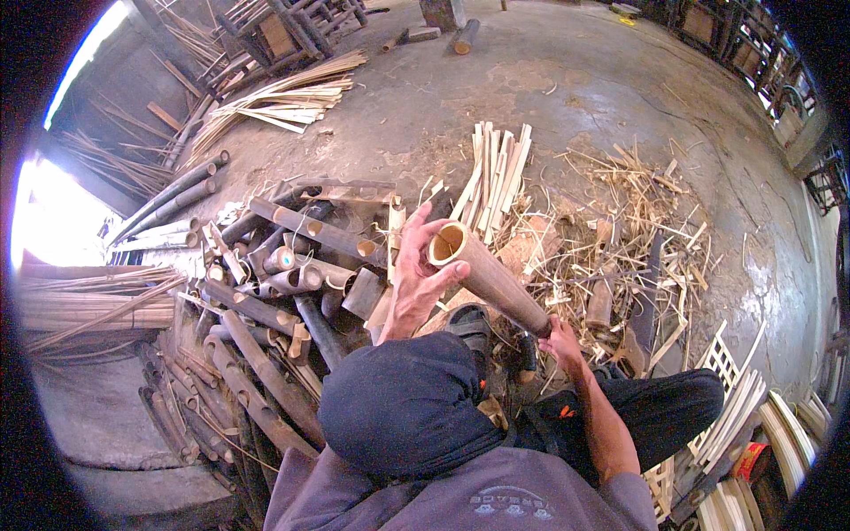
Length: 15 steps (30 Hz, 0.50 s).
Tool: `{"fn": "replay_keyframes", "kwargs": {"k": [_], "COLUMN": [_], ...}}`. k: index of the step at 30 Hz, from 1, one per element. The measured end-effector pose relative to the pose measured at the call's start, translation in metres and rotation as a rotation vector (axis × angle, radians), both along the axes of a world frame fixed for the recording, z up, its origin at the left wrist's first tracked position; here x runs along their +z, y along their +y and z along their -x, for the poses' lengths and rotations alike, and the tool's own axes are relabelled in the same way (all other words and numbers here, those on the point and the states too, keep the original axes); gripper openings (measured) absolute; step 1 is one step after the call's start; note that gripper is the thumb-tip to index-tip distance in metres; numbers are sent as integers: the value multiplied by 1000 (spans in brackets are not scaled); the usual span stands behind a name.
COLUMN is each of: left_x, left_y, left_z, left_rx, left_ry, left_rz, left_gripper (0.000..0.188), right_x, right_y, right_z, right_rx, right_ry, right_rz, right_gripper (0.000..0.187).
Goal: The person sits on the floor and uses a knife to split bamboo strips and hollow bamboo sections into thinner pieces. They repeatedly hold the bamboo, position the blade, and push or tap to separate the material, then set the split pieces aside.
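A length of brown bamboo tube point(503, 290) is held slantwise above my legs, its hollow pale end facing up and to the left. My left hand point(416, 274) cups that open end, the thumb against the near side of the rim and the fingers on the far side. Around the lower right end, my right hand point(560, 343) is closed; part of its fingers is hidden behind the tube. A bundle of pale split bamboo strips point(493, 177) lies on the floor just beyond the tube.
Cut bamboo pieces point(288, 234) are heaped at the left. Shavings point(633, 230) litter the floor at the right, with a long dark blade-like piece point(653, 283) among them. Long strips point(274, 97) lie farther back. A woven lattice point(724, 361) and more strips sit at the lower right.
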<state>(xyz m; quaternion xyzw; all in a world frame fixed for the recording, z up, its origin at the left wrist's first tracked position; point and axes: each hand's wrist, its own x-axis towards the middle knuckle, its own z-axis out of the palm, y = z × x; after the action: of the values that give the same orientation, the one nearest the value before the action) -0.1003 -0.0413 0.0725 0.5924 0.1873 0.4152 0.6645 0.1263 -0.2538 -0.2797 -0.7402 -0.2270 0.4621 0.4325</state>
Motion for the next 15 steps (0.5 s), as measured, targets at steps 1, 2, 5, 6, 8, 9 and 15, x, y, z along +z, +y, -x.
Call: {"fn": "replay_keyframes", "kwargs": {"k": [1, 2, 5, 6, 8, 9, 15], "left_x": [-1, -2, -36, -47, -62, -65, -65], "left_y": [0, 2, 12, 17, 36, 48, 129], "left_z": [5, 10, 18, 10, 28, 32, 67], "left_rx": [-23, -37, -34, -26, 74, 120, 404], "left_ry": [30, 21, -79, -126, -104, -59, 280], "left_rz": [4, 48, 284, 364, 366, 320, -182], "left_gripper": [80, 80, 83, 83, 82, 82, 79], "right_x": [13, 27, 111, 86, 122, 134, 293], "right_y": [10, 16, 26, 11, 35, 40, -26], "right_z": [12, 24, 50, 35, 34, 37, 24], "right_rx": [33, -28, -23, 193, 344, 294, -47], "right_ry": [40, 251, 283, -55, -344, -401, -565], "right_rz": [0, 22, 54, -182, -104, -127, -596], "right_gripper": [52, 54, 58, 57, 50, 46, 32]}}
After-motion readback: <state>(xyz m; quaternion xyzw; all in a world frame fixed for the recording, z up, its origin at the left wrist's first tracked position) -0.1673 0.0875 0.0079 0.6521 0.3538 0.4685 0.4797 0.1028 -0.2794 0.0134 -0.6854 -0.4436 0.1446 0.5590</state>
